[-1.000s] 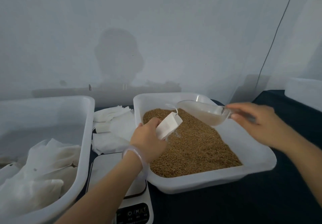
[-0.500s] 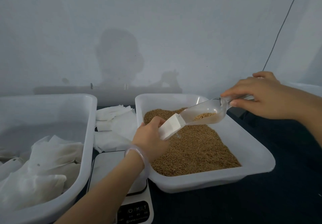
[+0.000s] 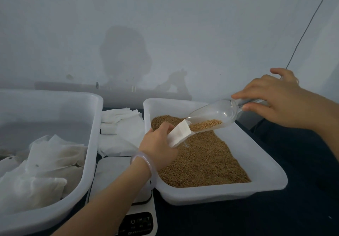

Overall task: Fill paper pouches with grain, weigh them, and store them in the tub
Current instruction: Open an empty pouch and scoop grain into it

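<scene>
Grain, golden-brown, pours cleanly if our right hand, pinching the clear plastic scoop, tilts it slowly into the white paper pouch our left hand grips.

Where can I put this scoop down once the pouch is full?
Bare dark tabletop lies right of and in front of the white plastic grain tray. The white scale platform between tray and translucent tub is bare, though your left forearm crosses it. Crowded: behind the scale, where white paper pouches are stacked.
</scene>
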Available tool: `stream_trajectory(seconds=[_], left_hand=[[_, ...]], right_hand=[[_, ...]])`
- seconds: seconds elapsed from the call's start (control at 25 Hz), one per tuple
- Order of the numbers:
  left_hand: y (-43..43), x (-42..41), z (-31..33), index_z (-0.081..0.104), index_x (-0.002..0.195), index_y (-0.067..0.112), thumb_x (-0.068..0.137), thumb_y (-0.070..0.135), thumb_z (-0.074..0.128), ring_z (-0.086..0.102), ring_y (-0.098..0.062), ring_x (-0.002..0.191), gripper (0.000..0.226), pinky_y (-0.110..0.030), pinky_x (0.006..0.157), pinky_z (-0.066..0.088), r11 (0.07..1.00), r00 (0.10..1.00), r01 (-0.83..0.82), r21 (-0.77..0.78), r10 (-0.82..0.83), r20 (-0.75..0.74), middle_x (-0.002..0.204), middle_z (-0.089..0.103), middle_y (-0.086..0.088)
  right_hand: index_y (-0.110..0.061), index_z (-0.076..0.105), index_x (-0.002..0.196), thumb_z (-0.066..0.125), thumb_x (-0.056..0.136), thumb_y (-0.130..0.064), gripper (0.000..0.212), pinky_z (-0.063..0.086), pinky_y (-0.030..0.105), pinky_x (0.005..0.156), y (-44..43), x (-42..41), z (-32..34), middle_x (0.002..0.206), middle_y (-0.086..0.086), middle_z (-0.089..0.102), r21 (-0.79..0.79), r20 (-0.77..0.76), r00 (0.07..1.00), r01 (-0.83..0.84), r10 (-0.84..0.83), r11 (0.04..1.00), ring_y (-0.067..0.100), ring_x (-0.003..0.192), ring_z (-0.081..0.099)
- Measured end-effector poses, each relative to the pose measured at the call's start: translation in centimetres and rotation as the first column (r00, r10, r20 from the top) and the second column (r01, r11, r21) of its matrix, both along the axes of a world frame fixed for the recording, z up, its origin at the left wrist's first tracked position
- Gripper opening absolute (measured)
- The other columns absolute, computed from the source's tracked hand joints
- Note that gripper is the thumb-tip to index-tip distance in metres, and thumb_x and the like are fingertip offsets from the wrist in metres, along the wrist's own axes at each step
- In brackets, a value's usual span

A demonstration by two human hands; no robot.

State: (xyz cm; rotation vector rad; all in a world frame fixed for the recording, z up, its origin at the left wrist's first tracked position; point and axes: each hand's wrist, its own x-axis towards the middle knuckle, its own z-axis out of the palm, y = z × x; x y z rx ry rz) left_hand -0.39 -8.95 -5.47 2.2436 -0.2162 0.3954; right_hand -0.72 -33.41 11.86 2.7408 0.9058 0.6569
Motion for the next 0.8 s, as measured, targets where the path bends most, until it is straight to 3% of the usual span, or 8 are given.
stream_trajectory(seconds=[0.12,0.32,0.4,0.52,0.6,0.72,0.8], left_hand=[[0.0,0.0,0.0,0.033,0.098,0.040,0.075,0.018,0.062,0.050,-0.017,0.089,0.043,-0.023,0.059,0.036,1.000,1.000,0.000,-0.002,0.000,-0.008,0.079,0.046,0.023],[0.1,-0.1,-0.1,0.034,0.097,0.041,0.075,0.019,0.062,0.049,-0.017,0.088,0.043,-0.018,0.054,0.032,0.999,1.000,0.004,-0.032,-0.004,-0.007,0.079,0.048,0.021],[0.1,-0.2,-0.1,0.034,0.097,0.041,0.075,0.018,0.062,0.049,-0.016,0.087,0.042,-0.017,0.054,0.031,0.999,1.000,0.006,-0.040,-0.006,-0.003,0.079,0.048,0.021],[0.1,-0.3,0.1,0.034,0.097,0.040,0.076,0.018,0.062,0.049,-0.015,0.086,0.041,-0.016,0.054,0.032,0.998,1.000,0.010,-0.063,-0.010,0.000,0.081,0.051,0.017],[0.1,-0.3,0.1,0.035,0.098,0.039,0.076,0.017,0.063,0.051,-0.015,0.087,0.041,-0.017,0.055,0.036,0.996,1.000,0.009,-0.094,-0.009,0.003,0.085,0.054,0.013],[0.1,-0.4,0.1,0.037,0.100,0.036,0.077,0.016,0.064,0.051,-0.013,0.086,0.041,-0.016,0.056,0.039,0.988,1.000,-0.007,-0.151,0.008,0.010,0.089,0.053,0.011],[0.1,-0.4,0.1,0.037,0.100,0.036,0.077,0.016,0.064,0.050,-0.013,0.088,0.041,-0.015,0.057,0.039,0.987,1.000,-0.015,-0.158,0.018,0.014,0.091,0.053,0.010]], right_hand=[[-0.030,0.064,0.118,0.052,0.087,-0.035,0.034,0.002,0.043,0.111,0.5,-0.1,0.4,0.104,-0.002,0.065,-0.028,0.038,0.999,-0.005,0.006,1.000,0.021,0.105,0.054],[-0.016,0.071,0.110,0.066,0.083,-0.022,0.028,0.016,0.062,0.103,0.9,0.0,0.5,0.093,0.006,0.069,-0.134,0.189,0.976,-0.083,0.108,0.988,0.035,0.091,0.061],[-0.016,0.071,0.109,0.063,0.088,-0.034,0.029,0.017,0.061,0.103,0.9,0.1,0.5,0.092,0.005,0.069,-0.131,0.220,0.966,-0.106,0.133,0.986,0.035,0.090,0.061],[-0.022,0.070,0.110,0.041,0.085,-0.049,0.047,0.016,0.056,0.104,0.5,0.4,0.4,0.096,0.003,0.068,-0.101,0.183,0.978,-0.079,0.097,0.992,0.031,0.094,0.061],[-0.025,0.069,0.112,0.046,0.087,-0.057,0.046,0.017,0.052,0.105,-0.2,1.0,0.0,0.099,0.001,0.068,-0.048,0.142,0.987,-0.066,0.072,0.997,0.029,0.097,0.060],[-0.026,0.064,0.119,0.050,0.083,-0.048,0.044,0.025,0.050,0.102,-1.9,2.4,-0.9,0.108,0.000,0.067,0.084,0.033,0.999,0.036,-0.039,0.996,0.027,0.102,0.058],[-0.028,0.059,0.125,0.056,0.087,-0.041,0.040,0.031,0.045,0.103,-3.1,3.3,-2.8,0.118,-0.002,0.062,0.041,-0.062,0.986,0.159,-0.156,0.987,0.021,0.108,0.055]])
